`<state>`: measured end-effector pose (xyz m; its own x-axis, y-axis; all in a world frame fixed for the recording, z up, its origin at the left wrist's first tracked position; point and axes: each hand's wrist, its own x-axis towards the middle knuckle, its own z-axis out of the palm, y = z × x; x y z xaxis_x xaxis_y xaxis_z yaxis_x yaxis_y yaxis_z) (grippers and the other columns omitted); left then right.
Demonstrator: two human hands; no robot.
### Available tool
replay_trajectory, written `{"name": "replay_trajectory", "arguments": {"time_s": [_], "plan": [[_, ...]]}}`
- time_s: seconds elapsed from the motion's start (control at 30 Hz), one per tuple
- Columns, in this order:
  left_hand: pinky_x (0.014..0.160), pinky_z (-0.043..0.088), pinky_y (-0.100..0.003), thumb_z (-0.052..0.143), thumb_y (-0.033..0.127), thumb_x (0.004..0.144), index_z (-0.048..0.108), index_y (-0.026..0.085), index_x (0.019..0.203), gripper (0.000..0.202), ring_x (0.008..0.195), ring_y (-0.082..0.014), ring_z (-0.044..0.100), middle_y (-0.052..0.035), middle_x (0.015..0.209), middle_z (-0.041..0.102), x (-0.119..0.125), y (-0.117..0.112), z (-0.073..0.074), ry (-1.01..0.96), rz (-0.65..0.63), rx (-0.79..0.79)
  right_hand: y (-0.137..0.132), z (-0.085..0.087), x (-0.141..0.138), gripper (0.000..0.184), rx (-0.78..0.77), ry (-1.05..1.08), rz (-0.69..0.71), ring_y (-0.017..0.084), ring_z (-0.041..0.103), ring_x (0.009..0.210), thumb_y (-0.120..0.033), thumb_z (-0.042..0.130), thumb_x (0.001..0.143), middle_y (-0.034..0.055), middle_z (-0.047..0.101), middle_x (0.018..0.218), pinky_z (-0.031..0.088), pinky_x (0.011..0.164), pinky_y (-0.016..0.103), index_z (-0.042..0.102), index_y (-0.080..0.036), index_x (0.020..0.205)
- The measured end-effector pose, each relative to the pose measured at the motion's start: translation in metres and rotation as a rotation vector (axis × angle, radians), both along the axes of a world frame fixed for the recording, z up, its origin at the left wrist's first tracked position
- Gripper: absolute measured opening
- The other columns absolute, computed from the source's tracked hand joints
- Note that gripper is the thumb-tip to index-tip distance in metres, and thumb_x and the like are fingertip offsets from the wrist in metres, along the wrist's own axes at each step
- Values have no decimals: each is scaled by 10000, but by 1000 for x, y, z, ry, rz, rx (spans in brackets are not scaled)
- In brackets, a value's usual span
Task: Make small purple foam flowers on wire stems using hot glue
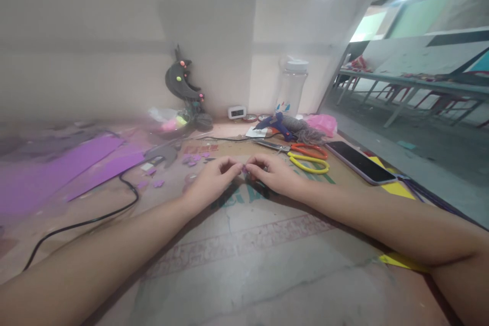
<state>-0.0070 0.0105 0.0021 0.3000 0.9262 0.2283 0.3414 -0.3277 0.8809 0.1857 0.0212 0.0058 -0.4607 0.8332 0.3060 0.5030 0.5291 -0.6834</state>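
My left hand and my right hand meet over the cardboard-covered table. Thumb and fingers are pinched together on both, with a tiny purple piece between the fingertips. Its shape is mostly hidden by the fingers. Left of my left hand lie small purple cut-outs, some of them flower-like. Behind my right hand are scissors with one orange and one yellow handle loop.
Purple sheets and a black cable lie left. At the back are a dark crescent decoration, a small digital clock, a clear bottle, a blue glue gun and grey yarn. A phone lies right.
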Motion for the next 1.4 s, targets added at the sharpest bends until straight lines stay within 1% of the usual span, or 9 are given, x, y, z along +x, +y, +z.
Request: {"name": "replay_trajectory", "arguments": {"time_s": [0.1,0.3,0.53,0.73,0.93,1.1,1.23,1.33,1.4], "plan": [[643,417,-269,516,445,903,604,180,748,320,678,-153,551,-10,710,612,1,0,0,-2,15,11,-1,1,0,230,17,-5,2,121,548,649,-283,509,932,-2,637,701,396,628,238,624,-170,768],[673,441,-278,574,447,862,635,180,783,285,704,-161,579,-25,754,659,1,-1,1,2,5,-11,-3,3,0,224,9,-23,-17,125,559,666,-291,506,941,-1,637,708,396,633,239,625,-168,797],[672,433,-275,566,437,870,626,179,785,278,717,-156,575,-17,761,640,-1,2,-4,32,-19,14,-3,4,1,205,14,-5,-25,124,566,659,-299,520,937,-1,646,713,403,625,235,628,-168,824],[643,434,-270,554,443,875,609,177,778,288,695,-155,569,-20,742,645,0,-1,-1,19,4,24,-3,4,2,375,37,-13,-22,122,549,640,-348,395,991,3,597,670,390,624,244,558,-173,701],[659,429,-270,559,439,888,621,179,812,278,714,-156,574,-10,762,647,-1,0,-3,24,8,21,-2,0,1,248,-35,40,-28,138,584,654,-343,473,949,2,642,701,407,626,251,601,-175,818],[648,418,-275,449,486,944,607,182,767,386,701,-156,561,-17,766,634,-3,4,-6,8,-2,41,-3,1,0,245,-12,25,-42,134,581,655,-332,474,951,-1,643,698,407,635,250,588,-177,798],[680,443,-279,533,485,899,626,185,821,324,739,-167,587,-23,793,656,-2,3,-5,4,-6,-11,-3,3,1,273,13,5,-28,131,565,647,-331,460,963,-2,623,689,400,630,248,578,-176,771],[666,452,-280,561,464,877,620,186,798,295,729,-171,596,-25,768,660,0,0,-2,15,3,-10,-2,4,2,352,35,-5,-18,128,551,643,-335,417,982,3,599,668,402,633,250,554,-174,701],[656,453,-278,565,466,872,619,188,784,297,710,-167,599,-24,757,666,0,0,-1,5,3,-13,-3,4,1,315,2,25,-15,129,562,647,-335,437,973,5,616,684,415,631,247,586,-169,751]]}}
